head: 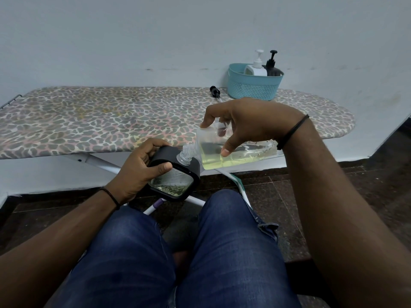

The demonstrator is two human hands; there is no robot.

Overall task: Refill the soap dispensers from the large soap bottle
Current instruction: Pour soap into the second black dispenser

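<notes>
right hand (pixel 249 123) tilting soap bottle (pixel 235 153), dispenser (pixel 175 176)

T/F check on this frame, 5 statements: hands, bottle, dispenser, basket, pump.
1. The right hand grips the large bottle, tilted toward the dispenser. True.
2. The left hand is empty. False: it holds the dispenser.
3. The basket holds two pump bottles. True.
4. The large bottle is full. False: only a low layer of yellow soap shows.
5. The loose pump lies inside the basket. False: it lies on the board, left of it.
</notes>
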